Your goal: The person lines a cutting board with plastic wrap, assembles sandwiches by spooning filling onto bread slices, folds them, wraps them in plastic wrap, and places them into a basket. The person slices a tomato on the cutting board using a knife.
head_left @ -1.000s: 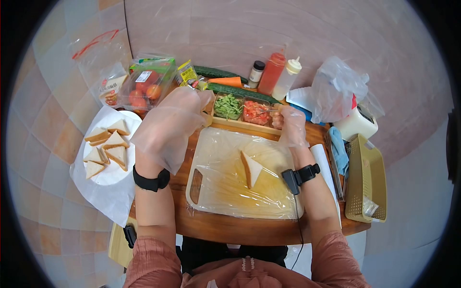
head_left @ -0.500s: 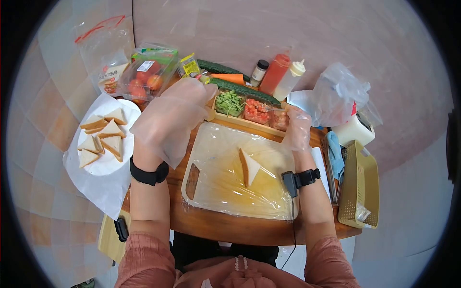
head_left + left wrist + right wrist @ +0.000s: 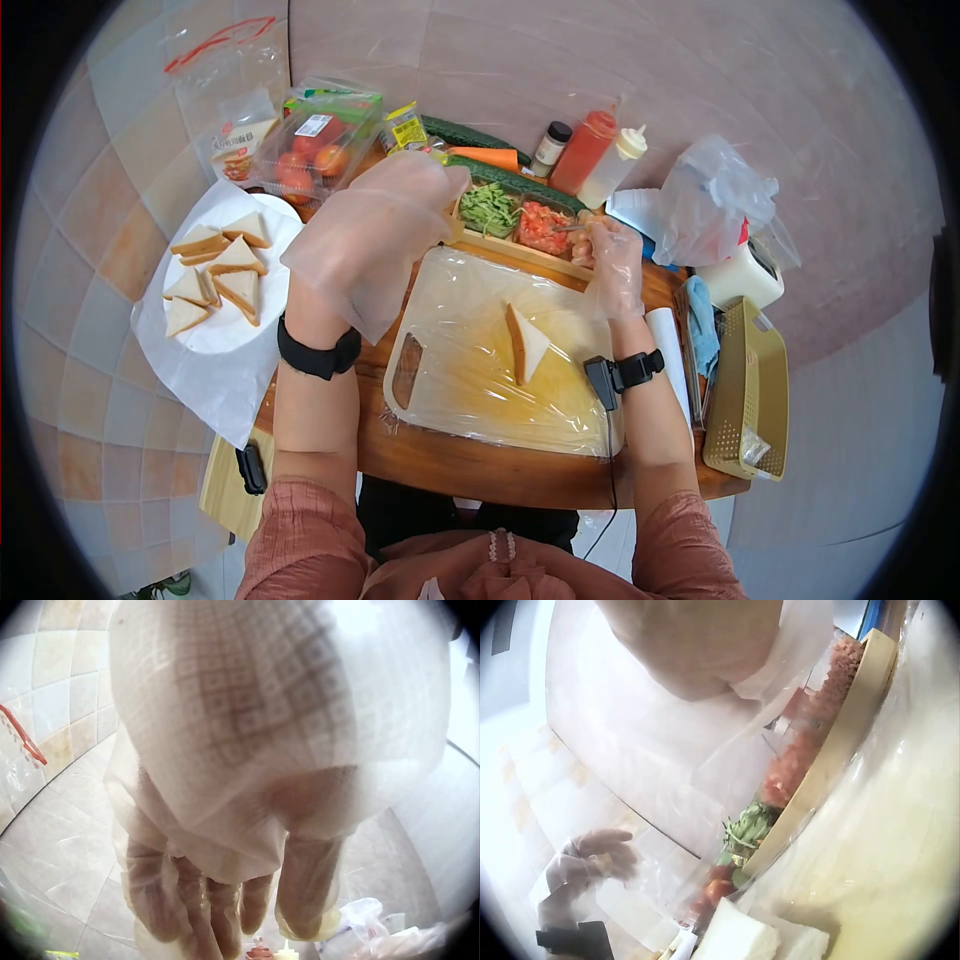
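My right hand, in a clear plastic glove, grips a thin metal utensil that reaches into the compartment of diced tomato. Its working end is hidden in the tomato. My left hand, also gloved, hovers beside the left end of the wooden tray; the left wrist view shows its fingers loosely extended, holding nothing. Shredded greens fill the tray's left compartment, and pinkish crumbly filling the right one. A bread triangle stands on the film-covered cutting board.
Several bread triangles sit on a white plate at left. Behind the tray are boxed tomatoes, cucumbers, a carrot, a red bottle and a white-capped bottle. A perforated basket stands at right.
My right hand stays at the tomato compartment with the utensil, shifting only slightly. My left hand keeps its place by the tray. The head view has moved a little.
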The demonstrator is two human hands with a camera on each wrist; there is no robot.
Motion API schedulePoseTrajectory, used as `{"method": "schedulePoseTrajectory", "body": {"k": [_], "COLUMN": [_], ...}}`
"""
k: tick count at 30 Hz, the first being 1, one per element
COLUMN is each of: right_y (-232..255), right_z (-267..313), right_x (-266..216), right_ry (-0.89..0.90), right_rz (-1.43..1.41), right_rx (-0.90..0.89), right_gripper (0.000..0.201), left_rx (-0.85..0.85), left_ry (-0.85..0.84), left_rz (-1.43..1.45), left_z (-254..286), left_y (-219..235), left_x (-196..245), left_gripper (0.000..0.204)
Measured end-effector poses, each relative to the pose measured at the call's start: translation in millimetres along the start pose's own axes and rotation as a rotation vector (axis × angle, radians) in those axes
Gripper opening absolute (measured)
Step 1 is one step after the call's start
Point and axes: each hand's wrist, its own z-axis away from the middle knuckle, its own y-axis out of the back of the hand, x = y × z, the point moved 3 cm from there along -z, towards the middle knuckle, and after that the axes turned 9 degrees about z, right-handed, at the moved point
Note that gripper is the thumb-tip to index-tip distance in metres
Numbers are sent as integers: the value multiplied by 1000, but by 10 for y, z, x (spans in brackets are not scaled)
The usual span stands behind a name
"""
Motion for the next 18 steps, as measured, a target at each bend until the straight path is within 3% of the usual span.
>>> {"method": "schedulePoseTrajectory", "body": {"k": [6,11,18], "right_y": [13,69,143], "right_z": [-42,-78,-59], "right_x": [193,282,354], "right_ry": [-14,-104,-90], "right_rz": [-153,-176,-240], "right_rx": [3,89,215], "right_gripper": [25,26,21], "left_rx": [64,115,183], "left_ry": [-64,-118,-196], "left_rz": [16,28,41], "left_z": [49,98,148], "left_y": [-7,-8,-15], "left_x": [-18,-32,-45], "left_gripper": [33,31,29]}}
